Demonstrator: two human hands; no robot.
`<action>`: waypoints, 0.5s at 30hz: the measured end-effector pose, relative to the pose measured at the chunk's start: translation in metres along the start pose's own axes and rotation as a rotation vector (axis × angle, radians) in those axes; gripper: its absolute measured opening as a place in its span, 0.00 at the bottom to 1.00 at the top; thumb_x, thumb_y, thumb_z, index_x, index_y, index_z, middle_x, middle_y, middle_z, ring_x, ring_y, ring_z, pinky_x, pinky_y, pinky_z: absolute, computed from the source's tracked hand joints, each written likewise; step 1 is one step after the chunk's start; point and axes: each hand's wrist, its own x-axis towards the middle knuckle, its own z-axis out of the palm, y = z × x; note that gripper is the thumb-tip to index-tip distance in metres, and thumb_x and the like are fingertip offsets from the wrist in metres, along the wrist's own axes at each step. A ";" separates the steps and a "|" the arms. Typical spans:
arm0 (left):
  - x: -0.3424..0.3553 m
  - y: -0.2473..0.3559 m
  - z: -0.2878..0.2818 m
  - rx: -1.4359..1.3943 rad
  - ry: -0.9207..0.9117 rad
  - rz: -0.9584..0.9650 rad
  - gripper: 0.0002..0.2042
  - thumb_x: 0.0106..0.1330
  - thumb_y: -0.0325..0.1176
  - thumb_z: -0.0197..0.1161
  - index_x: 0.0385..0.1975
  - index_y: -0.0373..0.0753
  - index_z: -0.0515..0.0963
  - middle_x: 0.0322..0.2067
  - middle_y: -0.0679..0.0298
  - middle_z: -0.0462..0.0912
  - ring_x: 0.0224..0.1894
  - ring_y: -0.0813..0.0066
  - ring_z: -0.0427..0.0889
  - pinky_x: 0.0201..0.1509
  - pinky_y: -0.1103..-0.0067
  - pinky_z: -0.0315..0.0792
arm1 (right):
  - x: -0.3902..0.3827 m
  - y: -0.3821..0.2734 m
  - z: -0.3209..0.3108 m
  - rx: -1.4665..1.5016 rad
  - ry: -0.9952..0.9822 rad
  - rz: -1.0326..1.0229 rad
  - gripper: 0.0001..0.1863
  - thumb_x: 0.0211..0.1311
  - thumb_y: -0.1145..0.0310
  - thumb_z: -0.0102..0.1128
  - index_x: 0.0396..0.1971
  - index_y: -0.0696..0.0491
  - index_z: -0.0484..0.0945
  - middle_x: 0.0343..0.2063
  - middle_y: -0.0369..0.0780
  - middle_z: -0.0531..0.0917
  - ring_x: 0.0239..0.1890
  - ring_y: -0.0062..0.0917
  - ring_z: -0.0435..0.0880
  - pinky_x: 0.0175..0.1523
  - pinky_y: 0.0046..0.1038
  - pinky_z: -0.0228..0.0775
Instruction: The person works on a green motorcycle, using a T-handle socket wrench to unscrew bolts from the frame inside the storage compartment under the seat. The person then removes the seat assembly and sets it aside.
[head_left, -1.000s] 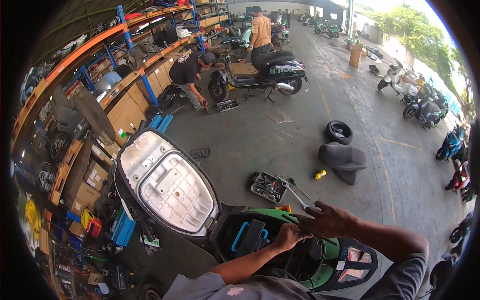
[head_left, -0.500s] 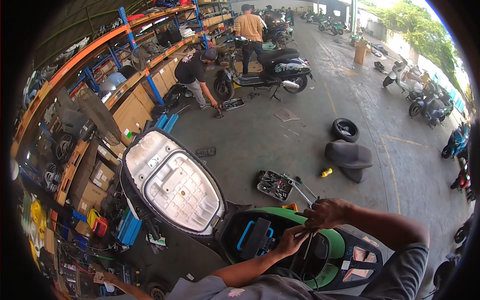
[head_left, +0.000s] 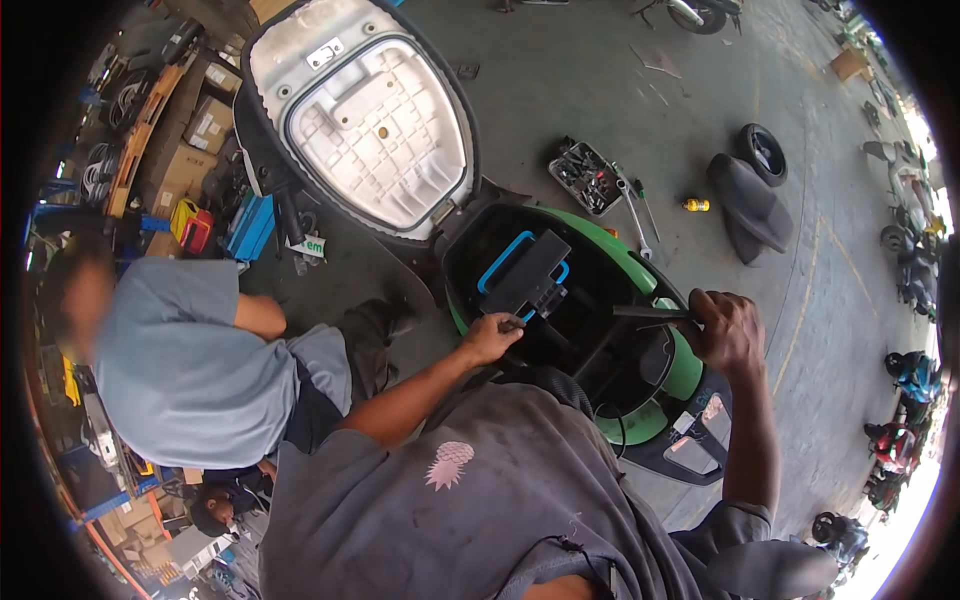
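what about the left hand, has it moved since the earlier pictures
Yes, leftward: the left hand was right of the black box; now it is by its near side.

Scooter (head_left: pixel 684 372): green body panels around a black, open storage compartment (head_left: pixel 590 345); seat (head_left: pixel 385 130) swung back, pale, ribbed underside facing up. Black case (head_left: pixel 527 270) with bright blue loop handles on opposite sides: sits inside the compartment, toward the seat hinge, askew to the compartment walls. Dark narrow strip (head_left: pixel 648 313): gripped at its right end, free end pointing left over the compartment; exact shape at the gripped end hidden.
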 end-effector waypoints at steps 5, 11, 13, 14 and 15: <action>-0.006 -0.032 -0.025 0.037 0.092 -0.203 0.14 0.57 0.40 0.63 0.40 0.41 0.81 0.37 0.57 0.83 0.42 0.64 0.82 0.49 0.73 0.73 | -0.009 -0.033 0.007 -0.150 0.049 0.299 0.18 0.53 0.54 0.64 0.21 0.52 0.70 0.18 0.43 0.79 0.22 0.41 0.79 0.27 0.40 0.67; 0.028 -0.057 -0.069 0.513 0.151 -0.234 0.12 0.56 0.39 0.61 0.37 0.43 0.81 0.39 0.56 0.83 0.45 0.56 0.80 0.51 0.68 0.73 | 0.003 -0.064 0.014 -0.281 0.092 0.693 0.22 0.61 0.48 0.53 0.20 0.54 0.70 0.18 0.49 0.78 0.25 0.49 0.77 0.29 0.45 0.63; 0.049 -0.040 -0.066 0.291 0.249 -0.314 0.12 0.56 0.39 0.60 0.38 0.45 0.81 0.40 0.56 0.82 0.47 0.57 0.79 0.51 0.68 0.73 | 0.010 -0.077 0.018 -0.312 0.083 0.792 0.23 0.61 0.48 0.52 0.20 0.54 0.71 0.20 0.50 0.78 0.26 0.50 0.77 0.30 0.46 0.63; 0.050 -0.026 -0.065 0.275 0.204 -0.371 0.13 0.56 0.40 0.61 0.39 0.45 0.81 0.42 0.55 0.82 0.48 0.56 0.79 0.51 0.67 0.73 | 0.012 -0.079 0.020 -0.300 0.089 0.883 0.23 0.61 0.47 0.51 0.21 0.54 0.72 0.20 0.50 0.79 0.27 0.50 0.77 0.31 0.46 0.63; 0.058 -0.030 -0.067 0.287 0.088 -0.397 0.14 0.55 0.42 0.61 0.39 0.45 0.81 0.43 0.55 0.81 0.48 0.56 0.79 0.51 0.67 0.74 | 0.015 -0.083 0.020 -0.288 0.096 0.967 0.24 0.61 0.46 0.50 0.21 0.54 0.72 0.21 0.50 0.79 0.28 0.49 0.77 0.32 0.47 0.63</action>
